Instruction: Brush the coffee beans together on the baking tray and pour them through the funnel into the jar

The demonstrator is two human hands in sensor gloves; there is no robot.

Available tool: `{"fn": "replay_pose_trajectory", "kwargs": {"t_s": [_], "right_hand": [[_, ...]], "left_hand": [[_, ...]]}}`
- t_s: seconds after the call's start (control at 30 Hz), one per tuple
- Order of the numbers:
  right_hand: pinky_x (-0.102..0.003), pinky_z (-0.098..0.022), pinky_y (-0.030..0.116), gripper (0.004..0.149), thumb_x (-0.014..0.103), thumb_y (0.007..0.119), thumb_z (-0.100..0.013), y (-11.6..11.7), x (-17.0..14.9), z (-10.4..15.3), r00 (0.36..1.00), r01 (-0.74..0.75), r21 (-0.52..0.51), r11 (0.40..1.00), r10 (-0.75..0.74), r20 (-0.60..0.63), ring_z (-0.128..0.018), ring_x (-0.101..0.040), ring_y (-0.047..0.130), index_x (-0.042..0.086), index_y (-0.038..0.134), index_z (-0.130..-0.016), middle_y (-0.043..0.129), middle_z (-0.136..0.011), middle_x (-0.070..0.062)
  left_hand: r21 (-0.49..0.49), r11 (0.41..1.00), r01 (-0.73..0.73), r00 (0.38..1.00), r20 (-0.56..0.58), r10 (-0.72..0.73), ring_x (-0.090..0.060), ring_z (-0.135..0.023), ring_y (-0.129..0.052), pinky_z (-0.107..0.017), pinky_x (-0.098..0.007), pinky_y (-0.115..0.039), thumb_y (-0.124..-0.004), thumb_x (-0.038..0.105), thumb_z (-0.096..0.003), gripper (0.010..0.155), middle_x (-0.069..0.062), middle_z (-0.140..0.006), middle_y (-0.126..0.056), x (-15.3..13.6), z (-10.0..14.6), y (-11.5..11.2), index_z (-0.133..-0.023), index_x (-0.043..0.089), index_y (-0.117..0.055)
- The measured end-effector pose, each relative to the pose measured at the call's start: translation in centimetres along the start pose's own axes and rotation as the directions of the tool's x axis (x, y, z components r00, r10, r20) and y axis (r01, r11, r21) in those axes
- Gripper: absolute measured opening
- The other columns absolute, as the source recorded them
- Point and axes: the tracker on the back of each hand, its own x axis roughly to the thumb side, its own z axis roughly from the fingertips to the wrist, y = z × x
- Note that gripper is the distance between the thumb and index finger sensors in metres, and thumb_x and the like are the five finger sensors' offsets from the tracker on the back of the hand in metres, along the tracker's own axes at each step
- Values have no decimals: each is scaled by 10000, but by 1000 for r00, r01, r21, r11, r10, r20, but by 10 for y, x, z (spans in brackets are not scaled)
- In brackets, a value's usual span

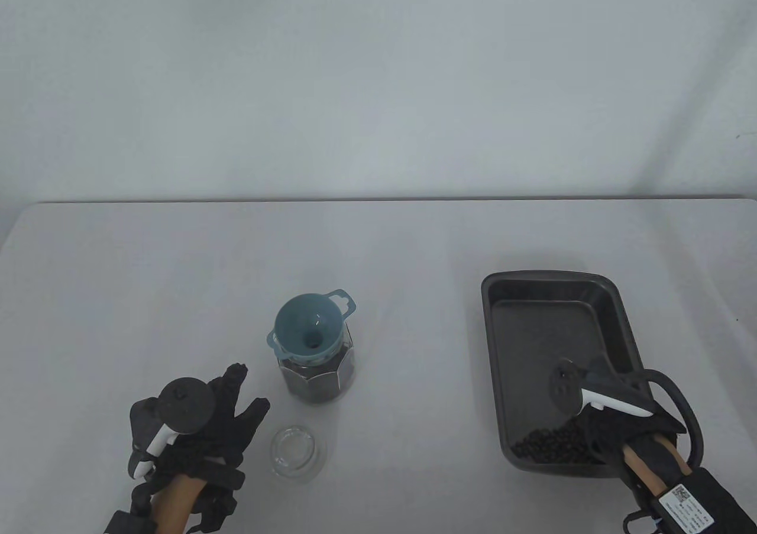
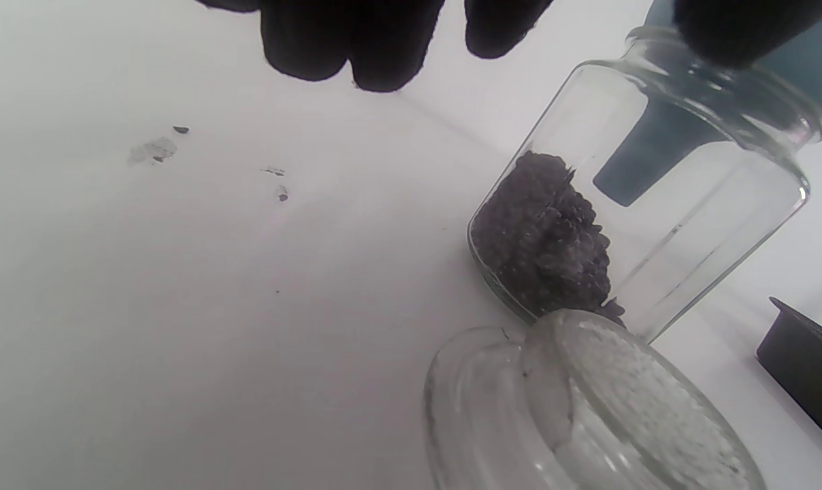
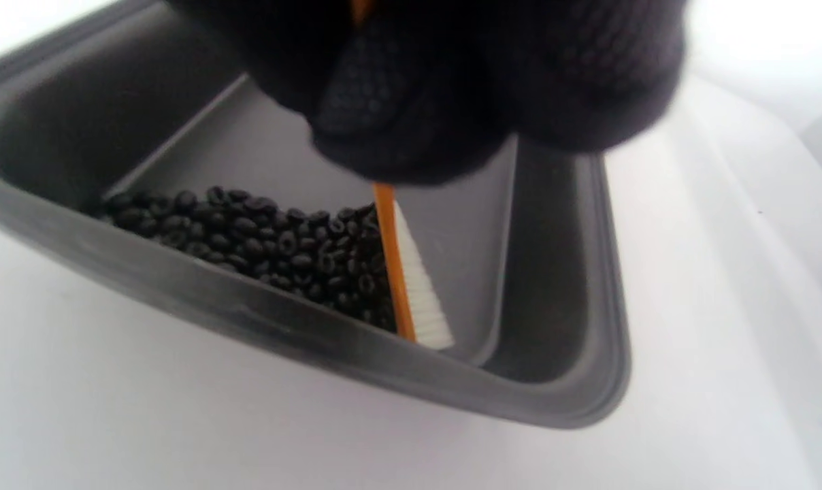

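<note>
Right hand: the right hand grips an orange-handled brush with white bristles, its fingers curled round the handle; the head stands in the near corner of the baking tray.
Left hand: the left hand rests released on the table, fingers spread and straight, holding nothing, just beside the jar.
Coffee beans: the coffee beans lie gathered in a loose heap against the tray's near wall, the brush touching one edge of the heap.
Jar and funnel: the blue funnel sits in the mouth of the glass jar, which already holds a layer of beans; the glass lid lies on the table just in front of it.
Step in hand: judged to be the brushing-together stage, with pouring not yet begun.
Doing it well: sweep with the bristles flat on the tray floor and toward one corner, so the heap narrows to a width the funnel can take; light strokes should keep beans from hopping the low rim. The free hand could steady the jar when the tray is lifted.
Hidden or unclear: in the table view the hand and tracker cover the brush entirely; the wrist view blurs the fingers, so the exact grip is probably a fist but cannot be told for certain. Whether stray beans remain under the hand is not visible.
</note>
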Motion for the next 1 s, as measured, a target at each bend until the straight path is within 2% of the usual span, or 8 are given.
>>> {"fn": "replay_pose_trajectory", "kwargs": {"t_s": [0.27,0.63,0.8,0.93,1.0], "right_hand": [[-307,-231,937,415,256,807,-432,-11,15,3,992,90,-4,996,-90,89,-305,-111,1031,185,917,-826,951,-726,-159],[-318,-258,925,418,262,811,-434,-11,12,7,998,58,-18,998,-57,35,-336,-118,1022,203,901,-838,937,-746,-144],[-326,-292,916,417,256,825,-438,-25,-5,17,994,-20,-126,992,6,-108,-371,-124,1010,214,883,-849,917,-766,-133],[-329,-326,897,416,257,819,-452,-39,-20,28,989,3,-220,975,-36,-145,-405,-128,991,226,847,-867,881,-793,-120],[-318,-333,898,403,268,817,-456,-48,-21,37,991,-24,-322,946,-21,-136,-413,-116,988,241,843,-856,873,-798,-107]], "left_hand": [[-2,1000,-5,1000,1,5,-408,-1092,-611,-809,-638,-443,-563,780,-446,852,-133,-1159,-562,-1,0,0,-1154,335,-398],[-9,1000,-9,1000,4,9,-409,-1090,-614,-810,-637,-443,-562,780,-448,852,-135,-1158,-563,-1,0,0,-1154,333,-398],[-12,1000,-9,1000,3,9,-409,-1090,-615,-808,-639,-445,-565,780,-446,852,-136,-1158,-564,-1,0,0,-1153,335,-400],[-13,1000,-9,1000,3,9,-407,-1091,-616,-809,-637,-446,-564,780,-447,850,-133,-1158,-564,-1,0,0,-1153,336,-399],[-12,1000,-10,1000,2,10,-409,-1090,-615,-809,-637,-445,-564,780,-447,851,-134,-1157,-565,-2,0,1,-1154,336,-398]]}}
